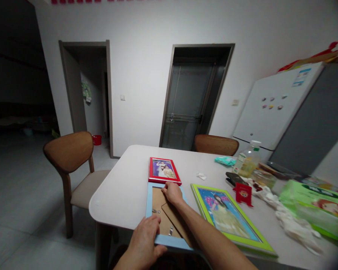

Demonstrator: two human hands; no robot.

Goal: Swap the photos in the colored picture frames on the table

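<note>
A light blue picture frame (150, 200) lies face down at the table's near edge, its brown backing board (157, 198) showing with a stand flap and small metal fittings. My left hand (146, 238) grips the frame's lower left corner, thumb along the near edge and fingers on the left side. My right hand (173, 193) is closed in a pinch at the far end of the backing; what its fingertips pinch is hidden. Just beyond lies a red picture frame (150, 170) with a photo of people. On the right, a green picture frame (195, 193) lies face up.
On the white table (118, 187) are a crumpled tissue (201, 176), a teal packet (225, 161), a bottle (246, 161), a red card-like piece (243, 194) and a green tissue pack (312, 206). Wooden chairs stand left (70, 152) and behind (216, 145).
</note>
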